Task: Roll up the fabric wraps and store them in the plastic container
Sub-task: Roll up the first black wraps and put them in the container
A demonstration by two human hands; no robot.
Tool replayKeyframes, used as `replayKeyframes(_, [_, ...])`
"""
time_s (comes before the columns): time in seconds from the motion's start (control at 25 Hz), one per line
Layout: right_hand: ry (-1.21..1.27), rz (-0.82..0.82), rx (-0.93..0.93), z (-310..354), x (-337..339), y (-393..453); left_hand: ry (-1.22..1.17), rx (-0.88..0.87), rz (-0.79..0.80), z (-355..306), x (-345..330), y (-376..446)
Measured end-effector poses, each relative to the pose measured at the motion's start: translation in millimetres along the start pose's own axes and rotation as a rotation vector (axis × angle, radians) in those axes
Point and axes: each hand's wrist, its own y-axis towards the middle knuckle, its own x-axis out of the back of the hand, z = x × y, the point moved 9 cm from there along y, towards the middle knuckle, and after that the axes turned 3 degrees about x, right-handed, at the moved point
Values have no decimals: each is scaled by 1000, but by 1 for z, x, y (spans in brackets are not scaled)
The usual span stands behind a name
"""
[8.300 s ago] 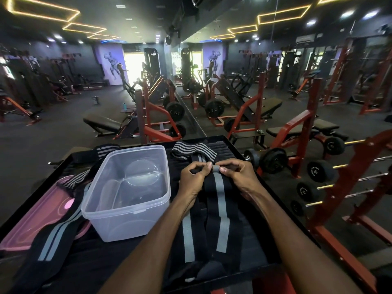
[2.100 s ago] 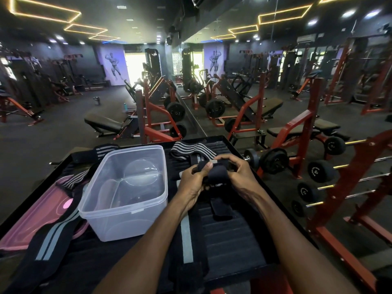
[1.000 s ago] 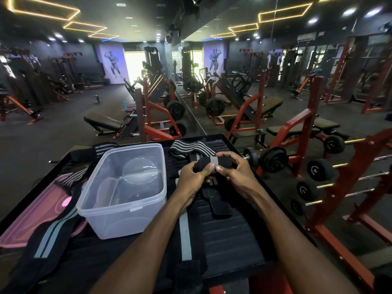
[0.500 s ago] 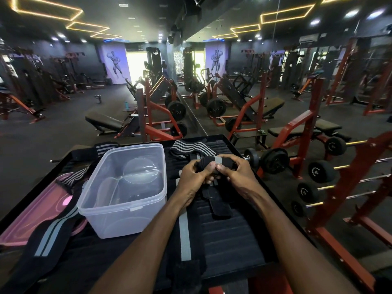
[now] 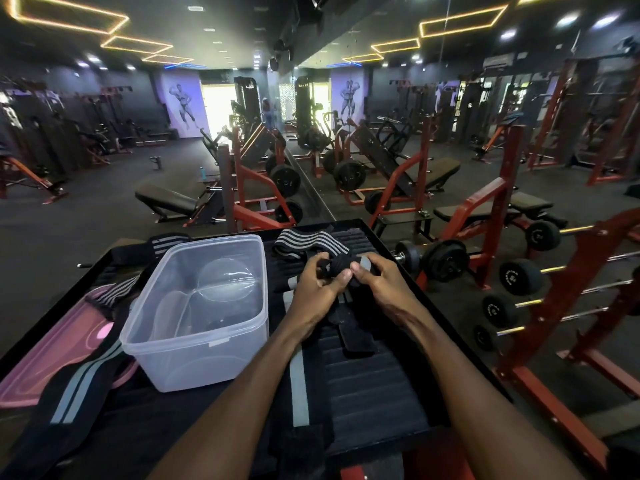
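Observation:
A black fabric wrap with a grey stripe is rolled into a tight bundle (image 5: 341, 266), gripped from both sides by my left hand (image 5: 317, 289) and my right hand (image 5: 379, 284). Its black end tab (image 5: 356, 336) hangs loose below my hands. A second striped wrap (image 5: 299, 386) lies flat under my left forearm. The clear plastic container (image 5: 201, 344) stands empty and open just left of my hands. Another wrap (image 5: 310, 244) lies folded at the far edge of the black table (image 5: 381, 382), and a long one (image 5: 76, 389) trails down the left.
A pink lid (image 5: 59, 351) lies left of the container, partly under the long wrap. A red rack of dumbbells (image 5: 519, 275) stands close on the right. Benches and weight machines fill the gym floor beyond the table.
The roll has grown thicker and turned in my hands, and the flat length of wrap has been drawn up into it. The container has not moved.

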Motion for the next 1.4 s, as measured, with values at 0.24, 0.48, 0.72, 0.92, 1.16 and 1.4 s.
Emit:
replayKeyframes(0.24, [-53, 77, -67, -5, -11, -5, -107, 94, -151, 13, 16, 7])
replayKeyframes(0.48, [-546, -174, -47, -3, 27, -3, 304, -173, -247, -19, 23, 0])
replayKeyframes(0.72, [-895, -219, -161, -17, 42, -7, 838, -173, -391, -27, 39, -4])
replayKeyframes(0.92, [-1159, -178, -240, -16, 48, -14, 1081, 122, -208, 1, 34, -2])
replayKeyframes(1.16, [-1154, -197, -320, -15, 57, -17, 1082, 82, -262, 3, 41, -1])
replayKeyframes(1.4, [-696, -502, -64, 15, 69, -19, 1052, -191, -386, -24, 43, -8])
